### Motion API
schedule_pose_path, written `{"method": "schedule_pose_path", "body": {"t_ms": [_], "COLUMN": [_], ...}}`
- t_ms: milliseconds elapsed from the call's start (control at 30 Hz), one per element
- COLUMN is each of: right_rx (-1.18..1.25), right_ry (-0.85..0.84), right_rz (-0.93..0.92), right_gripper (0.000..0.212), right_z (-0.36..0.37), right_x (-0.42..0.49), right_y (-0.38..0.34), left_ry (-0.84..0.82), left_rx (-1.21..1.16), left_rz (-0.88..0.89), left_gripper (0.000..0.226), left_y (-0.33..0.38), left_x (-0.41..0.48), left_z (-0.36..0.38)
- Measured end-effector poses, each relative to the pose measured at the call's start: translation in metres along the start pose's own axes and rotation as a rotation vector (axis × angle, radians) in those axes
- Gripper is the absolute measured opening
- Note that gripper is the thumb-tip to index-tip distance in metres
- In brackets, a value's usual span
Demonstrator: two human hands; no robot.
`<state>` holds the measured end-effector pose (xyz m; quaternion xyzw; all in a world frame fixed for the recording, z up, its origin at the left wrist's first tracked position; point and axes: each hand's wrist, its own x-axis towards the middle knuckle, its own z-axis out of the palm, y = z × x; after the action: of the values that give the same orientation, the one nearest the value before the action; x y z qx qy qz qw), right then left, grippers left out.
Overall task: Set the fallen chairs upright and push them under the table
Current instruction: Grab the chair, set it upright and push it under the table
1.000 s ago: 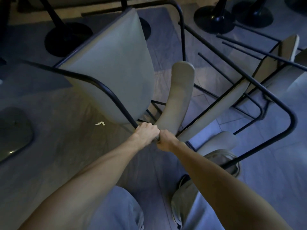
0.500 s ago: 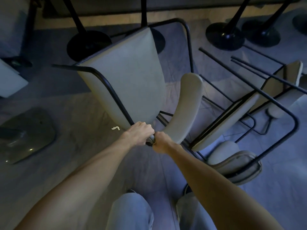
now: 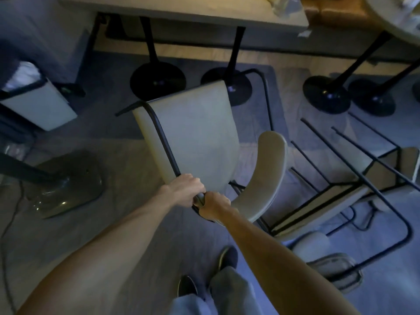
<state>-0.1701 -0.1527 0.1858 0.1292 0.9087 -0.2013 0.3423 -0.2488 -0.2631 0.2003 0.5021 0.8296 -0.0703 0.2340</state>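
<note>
Fingers of the left hand (image 3: 186,192) are curled tight around the black metal frame of the pale chair (image 3: 195,137), just where the tube bends below the seat. Touching it on the right, the right hand (image 3: 214,205) is clenched on the same tube, knuckles up. The chair tilts away from both hands toward the table (image 3: 204,10), its curved backrest swinging off to the right. Further right, a second chair (image 3: 336,196) lies toppled on the floor, legs pointing sideways.
</note>
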Motion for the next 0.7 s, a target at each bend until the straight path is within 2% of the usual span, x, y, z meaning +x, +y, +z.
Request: {"method": "schedule_pose_path", "body": {"t_ms": [333, 400, 500, 567, 700], "right_rx": [-0.184, -0.177, -0.264, -0.321, -0.314], "right_ry": [0.043, 0.008, -0.101, -0.068, 0.119], "right_rz": [-0.219, -0.242, -0.228, -0.236, -0.235], "right_gripper": [0.042, 0.041, 0.045, 0.043, 0.039], "right_z": [-0.081, -0.083, -0.088, -0.089, -0.080], "right_x": [0.064, 0.074, 0.087, 0.096, 0.102], "right_y": [-0.061, -0.063, -0.068, -0.076, -0.089], "left_ry": [0.078, 0.093, 0.075, 0.088, 0.103], "left_rx": [-0.301, -0.329, -0.308, -0.309, -0.277], "left_rz": [-0.226, -0.258, -0.285, -0.286, -0.312], "left_gripper": [0.020, 0.031, 0.036, 0.034, 0.029], "left_y": [-0.113, -0.135, -0.159, -0.171, -0.194], "left_x": [-0.004, -0.009, -0.017, -0.023, -0.037], "left_z": [-0.041, -0.044, -0.039, -0.039, -0.047]}}
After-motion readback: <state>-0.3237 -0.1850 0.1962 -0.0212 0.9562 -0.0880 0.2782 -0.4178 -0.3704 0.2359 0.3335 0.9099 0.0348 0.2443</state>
